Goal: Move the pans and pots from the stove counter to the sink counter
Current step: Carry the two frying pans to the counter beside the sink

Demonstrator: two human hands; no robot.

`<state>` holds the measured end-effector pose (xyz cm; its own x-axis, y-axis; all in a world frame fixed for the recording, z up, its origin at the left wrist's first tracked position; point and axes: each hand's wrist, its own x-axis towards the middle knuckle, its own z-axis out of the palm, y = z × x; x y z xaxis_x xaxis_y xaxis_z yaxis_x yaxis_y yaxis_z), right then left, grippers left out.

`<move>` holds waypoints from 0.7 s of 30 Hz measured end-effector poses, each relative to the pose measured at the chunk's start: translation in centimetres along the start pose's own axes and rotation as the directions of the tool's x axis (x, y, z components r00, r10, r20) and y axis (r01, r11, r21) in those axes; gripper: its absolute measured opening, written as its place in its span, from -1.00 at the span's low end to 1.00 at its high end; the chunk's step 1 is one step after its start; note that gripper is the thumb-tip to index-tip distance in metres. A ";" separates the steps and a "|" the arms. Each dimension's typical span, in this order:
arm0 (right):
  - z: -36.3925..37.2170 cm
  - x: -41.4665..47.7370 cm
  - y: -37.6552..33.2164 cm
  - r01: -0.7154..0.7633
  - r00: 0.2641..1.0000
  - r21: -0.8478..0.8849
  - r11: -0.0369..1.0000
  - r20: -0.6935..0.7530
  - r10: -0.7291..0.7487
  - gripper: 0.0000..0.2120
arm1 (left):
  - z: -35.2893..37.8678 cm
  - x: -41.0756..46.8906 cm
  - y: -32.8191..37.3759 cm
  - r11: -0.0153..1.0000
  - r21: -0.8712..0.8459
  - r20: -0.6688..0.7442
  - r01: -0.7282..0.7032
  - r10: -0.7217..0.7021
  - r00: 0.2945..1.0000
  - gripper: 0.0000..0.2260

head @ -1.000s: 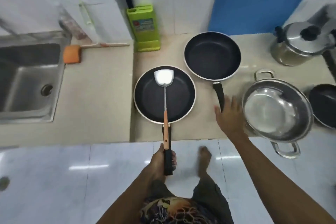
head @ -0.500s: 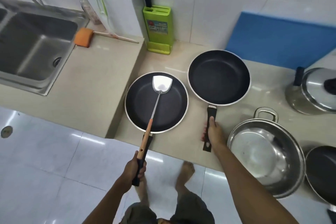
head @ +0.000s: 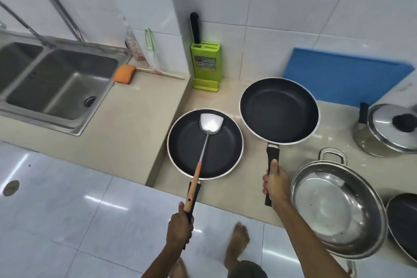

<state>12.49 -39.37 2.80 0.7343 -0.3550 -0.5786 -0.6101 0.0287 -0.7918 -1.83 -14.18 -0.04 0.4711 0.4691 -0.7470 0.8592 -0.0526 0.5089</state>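
Status: no cookware sat on the sink-side surface yet; both frying pans, the steel pot, the lidded pot and a dark pan at the right edge were all on the stove-side surface, so approx. nothing was moved. Our left hand was closed round the handles of the near pan and the spatula lying in it; our right hand was closed round the far pan handle. Vs. 0.5 s earlier, the right hand's grip had wrapped fully and the far pan appeared tilted up, w/ the left grip unchanged.

The spatula lies in the left pan; the right pan sits behind-right, the pot further right on the tabletop.
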 end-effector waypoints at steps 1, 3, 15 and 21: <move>-0.2 -1.2 -0.5 0.027 1.000 0.016 1.000 -0.003 -0.027 -0.56 | -0.4 -0.5 -0.1 1.000 0.007 0.003 -0.020 0.020 1.000 -0.39; -0.6 -4.0 -1.8 0.093 0.996 0.041 0.995 -0.015 -0.092 -0.56 | -1.5 -1.6 -0.2 0.999 0.010 0.039 -0.049 0.048 0.998 -0.43; 1.9 -21.9 -6.9 0.391 0.920 0.020 0.920 -0.027 -0.390 -0.64 | -16.4 -6.4 -0.5 0.958 -0.236 0.159 -0.166 0.206 0.966 -0.37; 10.5 -26.9 -5.9 0.387 0.920 -0.058 0.920 0.096 -0.381 -0.63 | -30.8 -4.9 -3.0 0.945 -0.264 -0.038 -0.191 0.188 0.981 -0.38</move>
<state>-0.51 -20.22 21.00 0.9362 -0.2479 -0.2493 -0.2945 -0.1654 -0.9412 -12.87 10.78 15.27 0.6162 0.4843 -0.6212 0.6694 0.0935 0.7370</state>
